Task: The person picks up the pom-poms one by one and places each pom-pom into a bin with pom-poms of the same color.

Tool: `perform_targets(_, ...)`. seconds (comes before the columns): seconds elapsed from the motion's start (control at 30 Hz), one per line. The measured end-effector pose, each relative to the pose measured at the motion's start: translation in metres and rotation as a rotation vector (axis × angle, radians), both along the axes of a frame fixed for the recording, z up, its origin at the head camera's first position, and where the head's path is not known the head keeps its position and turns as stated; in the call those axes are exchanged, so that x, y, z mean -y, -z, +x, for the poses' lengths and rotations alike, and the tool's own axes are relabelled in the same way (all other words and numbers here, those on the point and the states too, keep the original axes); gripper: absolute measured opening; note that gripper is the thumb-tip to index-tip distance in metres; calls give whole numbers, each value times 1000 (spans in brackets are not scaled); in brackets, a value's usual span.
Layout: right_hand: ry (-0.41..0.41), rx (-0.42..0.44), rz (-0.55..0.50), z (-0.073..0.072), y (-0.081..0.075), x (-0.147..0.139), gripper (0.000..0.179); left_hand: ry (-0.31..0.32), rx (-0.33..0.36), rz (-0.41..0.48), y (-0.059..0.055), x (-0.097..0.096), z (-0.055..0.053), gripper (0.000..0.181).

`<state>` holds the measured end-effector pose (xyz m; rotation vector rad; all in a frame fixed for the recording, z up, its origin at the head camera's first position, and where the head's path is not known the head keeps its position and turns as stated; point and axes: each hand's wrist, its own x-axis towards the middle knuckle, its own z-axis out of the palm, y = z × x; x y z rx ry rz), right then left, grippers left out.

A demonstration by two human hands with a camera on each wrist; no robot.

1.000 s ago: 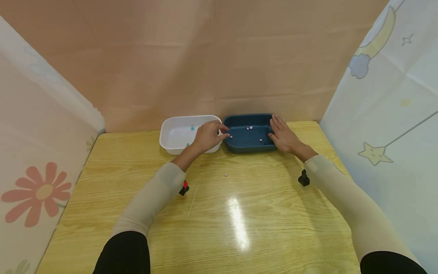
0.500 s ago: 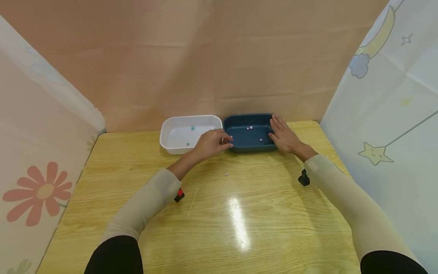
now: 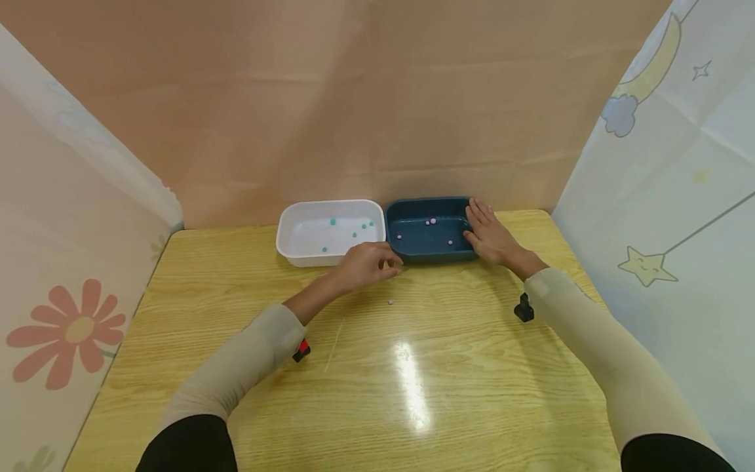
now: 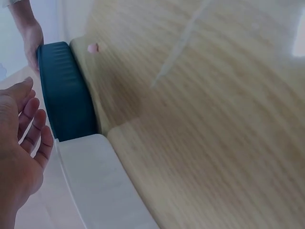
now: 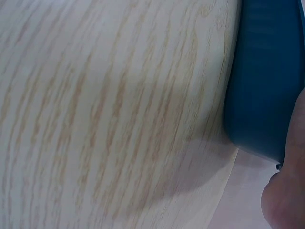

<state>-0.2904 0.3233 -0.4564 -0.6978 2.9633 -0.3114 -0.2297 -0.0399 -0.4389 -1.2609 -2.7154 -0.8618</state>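
My left hand hovers at the front edge where the two trays meet, fingers loosely bent; in the left wrist view nothing shows between its fingers. My right hand lies with straight fingers against the right end of a dark blue tray, also seen beside that hand in the right wrist view. Several small pink beads lie inside this tray. The white tray to its left has several teal beads. One pink bead sits on the table, nearer to me than the left hand.
The trays stand side by side on a wood-grain table, close to a brown backdrop. Patterned white sheets flank both sides. Small black devices are worn under the wrists.
My left hand has drawn back from above the dark blue tray's left end towards the trays' front edge, uncovering more teal beads. The right hand stays where it was.
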Motion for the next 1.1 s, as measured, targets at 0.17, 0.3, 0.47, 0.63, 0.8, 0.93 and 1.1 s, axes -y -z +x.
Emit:
perform_targets(0.17,-1,5,3,1,-1,0,68,24,32,-19,4,2,5,20)
perform_targets(0.3,1,4,8,1,-2,0,68,42,41,-22,8,3,7,22)
perform_targets(0.47,1,4,6,1,-1,0,67,62,40,-43,12,6,10,22)
perform_targets(0.63,-1,0,8,0,1,-1,68,75,33,-106,19,9,12,23)
perform_targets(0.8,1,-3,9,1,1,-1,68,82,66,-125,26,12,14,22)
perform_targets(0.93,1,-5,15,1,1,-1,68,78,77,-133,30,13,17,21)
perform_targets(1.1,1,-5,15,1,1,-1,68,84,58,-146,34,15,19,20)
